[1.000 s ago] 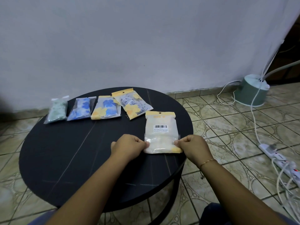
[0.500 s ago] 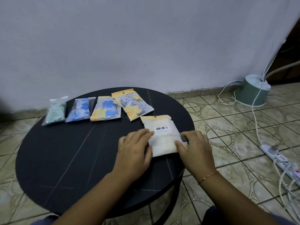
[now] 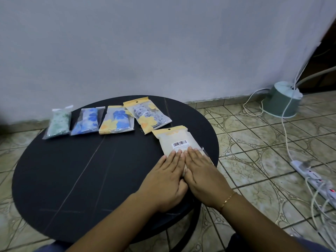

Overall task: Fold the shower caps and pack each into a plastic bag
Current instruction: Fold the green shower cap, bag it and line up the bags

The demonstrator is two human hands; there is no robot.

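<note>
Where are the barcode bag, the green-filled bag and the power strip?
barcode bag (image 3: 171, 138): head view, pale front above the label.
green-filled bag (image 3: 59, 122): head view, middle of its bulge.
power strip (image 3: 307, 174): head view, white casing on the floor.

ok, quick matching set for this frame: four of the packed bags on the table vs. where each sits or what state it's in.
Things:
1. green bag
2. barcode bag
3. yellow-and-blue flower bag
4. bag with the hang-hole header

Places or states:
A. pressed flat under both hands
B. leftmost in the row, over the table's edge
C. rightmost in the row, turned at an angle
D. third from the left in the row

Pairs: 1-B, 2-A, 3-D, 4-C
</note>
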